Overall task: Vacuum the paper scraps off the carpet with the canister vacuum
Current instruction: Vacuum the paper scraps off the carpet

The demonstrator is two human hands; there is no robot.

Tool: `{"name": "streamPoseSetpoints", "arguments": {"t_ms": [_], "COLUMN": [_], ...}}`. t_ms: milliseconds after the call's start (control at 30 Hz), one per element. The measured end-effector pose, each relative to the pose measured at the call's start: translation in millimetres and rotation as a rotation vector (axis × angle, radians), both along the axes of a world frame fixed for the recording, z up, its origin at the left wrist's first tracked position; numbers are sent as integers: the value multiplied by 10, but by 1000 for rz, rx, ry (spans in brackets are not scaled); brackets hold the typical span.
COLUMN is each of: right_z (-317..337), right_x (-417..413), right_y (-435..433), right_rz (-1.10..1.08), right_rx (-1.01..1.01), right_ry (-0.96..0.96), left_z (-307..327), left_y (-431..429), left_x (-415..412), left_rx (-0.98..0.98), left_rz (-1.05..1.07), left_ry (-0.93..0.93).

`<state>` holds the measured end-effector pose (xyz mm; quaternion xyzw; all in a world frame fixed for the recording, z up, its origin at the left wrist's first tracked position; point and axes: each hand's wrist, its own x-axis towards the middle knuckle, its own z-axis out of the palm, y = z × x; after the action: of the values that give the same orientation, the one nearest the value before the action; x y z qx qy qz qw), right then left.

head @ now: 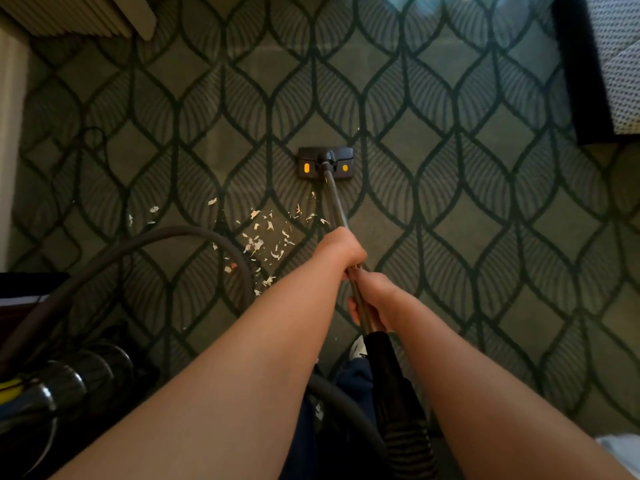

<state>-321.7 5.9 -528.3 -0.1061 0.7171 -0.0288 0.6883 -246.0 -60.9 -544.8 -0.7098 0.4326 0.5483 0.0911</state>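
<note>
The paper scraps (263, 237) lie loose on the green leaf-patterned carpet (450, 202). Most sit in a cluster just left of the vacuum's wand (334, 199), and a few strays lie farther out toward the carpet's left edge. The floor head (325, 163), dark with two orange marks, sits flat on the carpet beyond the scraps, and none of them is under it. One tiny fleck lies just past its far right corner.

The wand slants back from the head to both hands. The left grip (341, 252) is clenched round the wand, higher up the tube. The right grip (372, 299) is wrapped round it just behind, touching the left, right above the black ribbed cuff (384, 362).

A grey hose (138, 240) arcs over the carpet on the left, with its curve passing beside the nearest scraps. It runs toward the canister body (62, 386), which sits in shadow at the near left. A pale shoe tip (356, 348) shows between the forearms.

A ribbed radiator (86, 15) stands at the far left corner. Dark-edged furniture with dotted fabric (616, 64) stands at the far right.
</note>
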Motion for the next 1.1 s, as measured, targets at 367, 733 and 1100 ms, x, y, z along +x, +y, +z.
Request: {"name": "streamPoseSetpoints", "arguments": {"t_ms": [367, 733, 1100], "right_z": [112, 266, 397], "right_x": [-259, -344, -52], "right_y": [413, 797, 1362], "right_rz": [-11, -38, -146], "right_rx": [39, 113, 183], "right_ry": [-98, -111, -161], "left_z": [180, 270, 375], "left_y": [482, 964, 1484], "left_x": [-181, -253, 19], "left_rx": [-8, -52, -53], "left_rz": [23, 27, -87], "left_ry": [-40, -99, -149]}}
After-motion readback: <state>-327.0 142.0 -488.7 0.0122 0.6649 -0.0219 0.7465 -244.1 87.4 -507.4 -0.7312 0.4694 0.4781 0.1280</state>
